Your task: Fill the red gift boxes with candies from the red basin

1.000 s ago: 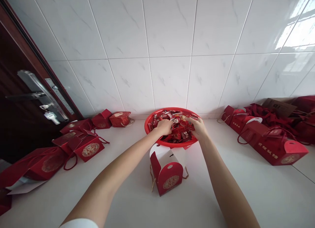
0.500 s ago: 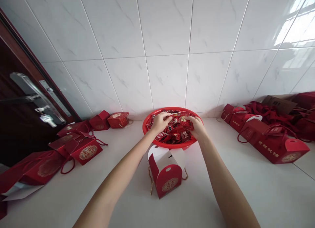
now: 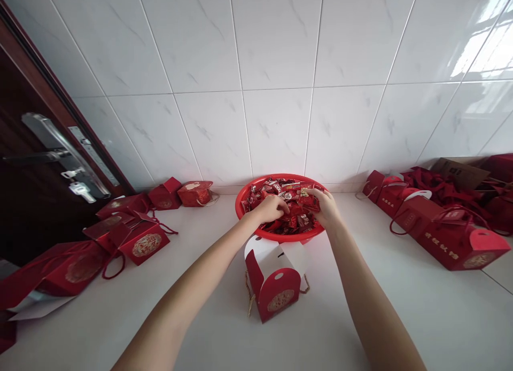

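A red plastic basin [image 3: 292, 237] full of red-wrapped candies [image 3: 289, 186] stands against the tiled wall. My left hand [image 3: 272, 208] is down among the candies with its fingers curled; what they pinch, if anything, is hidden. At the basin's right side, my right hand [image 3: 326, 206] is closed around a few shiny red wrapped candies [image 3: 308, 199]. Just in front of the basin sits a red gift box [image 3: 279, 293] with its top flaps up, a white inside and twisted cord handles. Its contents cannot be seen from here.
Several red gift boxes [image 3: 146, 244] with cord handles are grouped on the left, near a dark door with keys in its lock [image 3: 78, 186]. More red boxes [image 3: 451, 237] line the right side, beside a heap of red bags [image 3: 428, 184] and a brown carton [image 3: 460, 170].
My left hand has come down and slightly right, deeper into the candies. My right hand keeps its hold at the basin's right side. The view has shifted a little.
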`<action>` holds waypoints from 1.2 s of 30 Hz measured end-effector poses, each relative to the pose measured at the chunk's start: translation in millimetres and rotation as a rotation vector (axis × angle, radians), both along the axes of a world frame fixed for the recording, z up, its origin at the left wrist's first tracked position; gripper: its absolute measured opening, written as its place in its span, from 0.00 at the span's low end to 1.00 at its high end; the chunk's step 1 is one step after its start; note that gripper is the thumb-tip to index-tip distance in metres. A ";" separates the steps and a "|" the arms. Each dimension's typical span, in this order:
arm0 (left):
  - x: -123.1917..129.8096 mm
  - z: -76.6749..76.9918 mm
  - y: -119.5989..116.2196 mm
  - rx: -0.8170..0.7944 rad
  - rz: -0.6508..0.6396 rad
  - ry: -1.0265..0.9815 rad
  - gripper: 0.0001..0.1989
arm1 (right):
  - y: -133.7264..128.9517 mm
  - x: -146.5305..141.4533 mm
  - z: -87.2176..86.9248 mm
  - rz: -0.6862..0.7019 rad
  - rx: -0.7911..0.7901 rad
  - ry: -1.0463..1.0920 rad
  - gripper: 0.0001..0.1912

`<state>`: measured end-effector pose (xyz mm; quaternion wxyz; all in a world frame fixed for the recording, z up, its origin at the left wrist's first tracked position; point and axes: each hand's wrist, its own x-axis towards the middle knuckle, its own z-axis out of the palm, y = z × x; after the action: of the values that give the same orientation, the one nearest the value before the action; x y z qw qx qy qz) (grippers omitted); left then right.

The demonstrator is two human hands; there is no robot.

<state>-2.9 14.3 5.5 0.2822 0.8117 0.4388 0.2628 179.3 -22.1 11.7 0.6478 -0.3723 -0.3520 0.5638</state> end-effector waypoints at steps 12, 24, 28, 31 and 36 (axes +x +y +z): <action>3.7 3.1 -3.1 -0.161 -0.074 0.202 0.08 | -1.8 -1.0 2.0 -0.021 -0.011 0.024 0.07; 5.7 7.7 -6.8 -0.313 -0.222 0.245 0.07 | -0.9 -1.4 1.4 -0.010 -0.002 0.038 0.06; 5.3 9.4 -8.4 -0.353 -0.315 0.247 0.15 | -0.3 -1.2 0.6 -0.007 0.000 0.036 0.07; 5.5 10.8 -7.6 -0.392 -0.364 0.293 0.21 | 0.0 -0.8 0.2 -0.013 -0.005 0.033 0.09; 7.4 10.2 -3.8 -0.409 -0.385 0.366 0.23 | 0.5 -0.4 -0.6 -0.006 -0.009 0.029 0.09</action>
<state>4.5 10.5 15.7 0.4002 0.8400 0.3643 -0.0389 178.8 -21.6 11.1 0.6529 -0.3683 -0.3389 0.5686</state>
